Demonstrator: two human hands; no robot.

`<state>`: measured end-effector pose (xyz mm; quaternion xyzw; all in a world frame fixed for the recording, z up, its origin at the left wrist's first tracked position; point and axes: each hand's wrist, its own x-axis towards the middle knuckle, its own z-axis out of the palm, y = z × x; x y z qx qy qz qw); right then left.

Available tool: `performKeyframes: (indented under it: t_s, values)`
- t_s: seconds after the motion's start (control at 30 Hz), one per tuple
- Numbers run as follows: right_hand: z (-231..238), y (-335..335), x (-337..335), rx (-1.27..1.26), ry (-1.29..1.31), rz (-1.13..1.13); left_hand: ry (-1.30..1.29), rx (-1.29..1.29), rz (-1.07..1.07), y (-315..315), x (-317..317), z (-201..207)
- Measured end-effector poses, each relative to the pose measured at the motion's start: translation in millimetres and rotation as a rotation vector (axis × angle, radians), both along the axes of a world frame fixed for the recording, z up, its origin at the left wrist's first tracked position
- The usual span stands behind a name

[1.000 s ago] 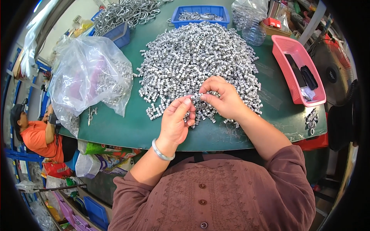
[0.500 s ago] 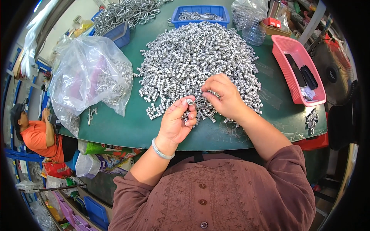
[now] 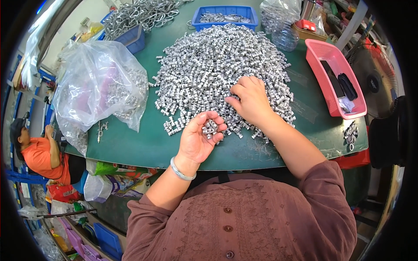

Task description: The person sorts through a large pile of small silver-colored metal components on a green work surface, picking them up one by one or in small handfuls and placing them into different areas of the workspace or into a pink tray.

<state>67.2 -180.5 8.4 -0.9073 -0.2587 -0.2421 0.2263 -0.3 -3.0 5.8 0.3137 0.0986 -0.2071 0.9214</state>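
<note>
Well, from my remote seat I see the left hand (image 3: 198,140) cupped palm-up at the near edge of a broad heap of small silver ribbed metal fittings (image 3: 204,69), its fingers curled around a little cluster of loose silver metal pieces (image 3: 210,128) resting in their hollow. A smooth pale bangle (image 3: 182,168) rings that wrist. I have the right hand (image 3: 252,101) back-up over the front of the heap, apart from the left one, with its fingers bent and its thumb pointing leftward; I cannot tell whether its fingertips grip a piece, since the hand itself covers them. The heap spreads over the middle of a dark green tabletop (image 3: 117,145). At its far side I make out a blue rectangular plastic tray (image 3: 199,26) holding flat silver pieces, and to the far left a tangled mound of larger grey metal loops (image 3: 139,18). A crinkled clear plastic bag (image 3: 80,93) with small silver pieces inside lies left of the heap. To the right I see a pink plastic basket (image 3: 321,87) containing a slim black case (image 3: 347,87), and beside that a round dark fan (image 3: 372,80)
</note>
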Motion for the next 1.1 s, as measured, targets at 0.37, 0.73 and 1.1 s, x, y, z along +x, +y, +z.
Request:
performKeyframes:
  t_s: [0.37,0.73,1.1]
  values:
    - [1.9,-1.5,-0.1,0.207,0.142,0.075,-0.027,0.142,0.001,-0.1,-0.9,3.2]
    - [18.7,-1.7,-18.3,0.386,0.098,0.425,-0.157,0.263,0.086,-11.8,-3.8,18.5]
    - [19.1,-12.8,-16.3,-0.009,0.124,0.385,0.02,0.006,0.01,-5.2,3.2,5.5]
